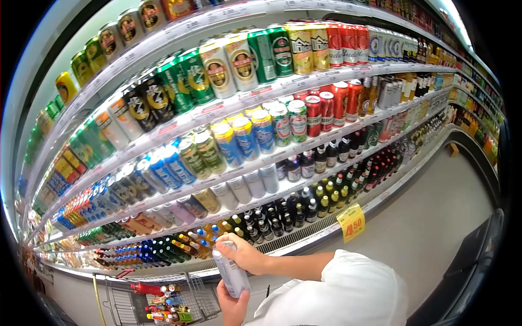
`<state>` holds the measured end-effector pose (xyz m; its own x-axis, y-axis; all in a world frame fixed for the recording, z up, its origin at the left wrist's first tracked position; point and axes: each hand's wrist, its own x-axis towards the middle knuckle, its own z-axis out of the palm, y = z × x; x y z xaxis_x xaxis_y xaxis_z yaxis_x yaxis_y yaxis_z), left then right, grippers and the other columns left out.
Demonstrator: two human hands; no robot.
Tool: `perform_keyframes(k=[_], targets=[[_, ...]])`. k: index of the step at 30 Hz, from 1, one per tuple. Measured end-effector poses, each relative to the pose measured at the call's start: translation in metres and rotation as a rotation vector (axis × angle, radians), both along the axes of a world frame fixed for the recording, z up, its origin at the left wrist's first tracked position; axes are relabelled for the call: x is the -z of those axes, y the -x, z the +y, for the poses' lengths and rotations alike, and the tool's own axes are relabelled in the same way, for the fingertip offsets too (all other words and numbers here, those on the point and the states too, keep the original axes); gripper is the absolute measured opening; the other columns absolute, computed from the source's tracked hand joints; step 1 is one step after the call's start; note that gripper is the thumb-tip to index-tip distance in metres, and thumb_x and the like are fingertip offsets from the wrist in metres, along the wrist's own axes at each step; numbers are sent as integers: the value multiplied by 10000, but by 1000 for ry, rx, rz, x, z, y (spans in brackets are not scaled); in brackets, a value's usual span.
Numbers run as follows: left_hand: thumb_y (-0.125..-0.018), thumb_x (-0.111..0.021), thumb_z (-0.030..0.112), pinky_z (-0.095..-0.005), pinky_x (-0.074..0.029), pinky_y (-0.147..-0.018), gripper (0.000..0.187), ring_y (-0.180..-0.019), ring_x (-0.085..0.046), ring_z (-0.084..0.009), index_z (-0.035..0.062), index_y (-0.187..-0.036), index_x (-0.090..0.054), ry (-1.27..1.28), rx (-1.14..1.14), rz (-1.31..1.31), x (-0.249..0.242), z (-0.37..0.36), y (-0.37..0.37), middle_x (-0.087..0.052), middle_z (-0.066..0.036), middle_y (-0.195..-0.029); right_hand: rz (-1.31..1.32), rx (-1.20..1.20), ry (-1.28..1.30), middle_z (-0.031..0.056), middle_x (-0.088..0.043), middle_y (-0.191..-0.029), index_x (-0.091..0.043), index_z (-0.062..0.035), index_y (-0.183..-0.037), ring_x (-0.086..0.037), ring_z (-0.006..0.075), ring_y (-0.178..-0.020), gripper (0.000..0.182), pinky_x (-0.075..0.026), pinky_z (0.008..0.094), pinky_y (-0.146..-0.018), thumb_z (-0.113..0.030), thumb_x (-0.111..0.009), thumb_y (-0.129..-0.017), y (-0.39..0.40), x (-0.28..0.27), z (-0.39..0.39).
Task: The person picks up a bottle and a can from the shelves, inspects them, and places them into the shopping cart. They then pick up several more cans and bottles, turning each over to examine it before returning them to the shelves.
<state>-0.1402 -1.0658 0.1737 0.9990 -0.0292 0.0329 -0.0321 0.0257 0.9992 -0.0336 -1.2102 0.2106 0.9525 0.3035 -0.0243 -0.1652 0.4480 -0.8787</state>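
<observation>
A tall silver-grey can (230, 273) is tilted in front of me, low in the view. My right hand (242, 254) wraps round its upper end, its arm reaching in from a white sleeve. Around the lower end, my left hand (232, 303) grips the same can, partly cut off by the frame's bottom edge. The can's printing is too faint to read. Beyond my hands stand rows of dark bottles (274, 220) on the lowest shelf, with silver cans (239, 187) one shelf above.
A wire shopping cart (122, 304) at lower left holds several cans and bottles (166, 304). Long curved shelves (261, 95) of canned and bottled drinks fill the far side. A yellow price sign (351, 223) hangs at the lower shelf edge. Grey floor (435, 201) lies to the right.
</observation>
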Motion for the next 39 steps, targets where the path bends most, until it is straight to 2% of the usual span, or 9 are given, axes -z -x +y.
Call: perform_keyframes(k=[5, 9, 10, 13, 14, 21, 27, 34, 39], targets=[[-926, -585, 178, -357, -468, -902, 502, -1054, -572, -209, -30, -1356, -433, -121, 177, 235, 16, -40, -23, -586, -124, -1197, -154, -89, 164, 90, -516, -1232, -308, -92, -1470, -493, 141, -1125, 562, -418, 291, -976, -314, -543, -1011, 15, 7, -64], [-979, -560, 391, -390, -418, -1029, 603, -1179, -541, -241, 19, -1421, -387, 463, 374, 368, 58, -51, -40, -550, -84, -1308, -189, -76, 104, 104, -486, -1316, -180, -163, -1535, -508, 165, -1165, 718, -422, 344, -1012, -247, -614, -970, 22, 12, -104], [-954, -553, 510, -410, -324, -1124, 746, -1298, -470, -253, 39, -1482, -317, 491, 414, 470, 60, -49, -46, -487, -90, -1418, -204, -49, 112, 108, -476, -1336, -141, -189, -1545, -517, 187, -1191, 780, -421, 373, -1031, -221, -642, -947, 24, 11, -110], [-930, -428, 666, -373, -558, -667, 758, -957, -646, -270, 84, -1412, -369, 591, 681, 523, 46, -56, -67, -585, -148, -1184, -222, 59, 149, 156, -462, -1363, -125, -172, -1543, -507, 233, -1233, 876, -417, 395, -1051, -223, -711, -894, 32, 13, -123], [-865, -203, 825, -372, -536, -543, 921, -905, -661, -280, 95, -1395, -389, 392, 603, 530, 44, -61, -70, -612, -143, -1117, -180, 108, 199, 165, -470, -1352, -110, -168, -1545, -506, 247, -1236, 924, -423, 405, -1048, -246, -738, -872, 36, 13, -125], [-1044, -328, 489, -344, -532, -769, 593, -855, -651, -211, -25, -1297, -481, 16, 840, 291, 77, -44, -109, -641, -133, -1115, -51, 466, 289, 103, -593, -1150, -430, -28, -1289, -569, 173, -1066, 693, -488, 345, -929, -290, -823, -782, 55, 25, -112], [-1009, -528, 310, -284, -506, -764, 442, -844, -638, -153, -28, -1293, -528, -155, 648, 655, 104, 34, -116, -671, -111, -1080, -13, 875, 504, 90, -631, -1054, -507, -20, -1220, -611, 170, -955, 627, -519, 341, -856, -279, -832, -750, 88, 24, -126], [-986, -565, 269, -312, -489, -868, 457, -971, -632, -186, -17, -1334, -488, -63, 973, 539, 102, 11, -108, -619, -122, -1198, 90, 1162, 501, 70, -615, -1034, -524, -24, -1173, -605, 146, -929, 579, -522, 328, -819, -324, -824, -779, 143, -3, -135], [-943, -638, 269, -347, -462, -953, 627, -1093, -582, -211, -1, -1434, -358, 169, 1351, 389, 47, -59, -88, -561, -126, -1280, 120, 1212, 491, 78, -613, -1055, -496, -18, -1212, -604, 152, -944, 625, -522, 334, -819, -340, -822, -788, 170, -17, -119]])
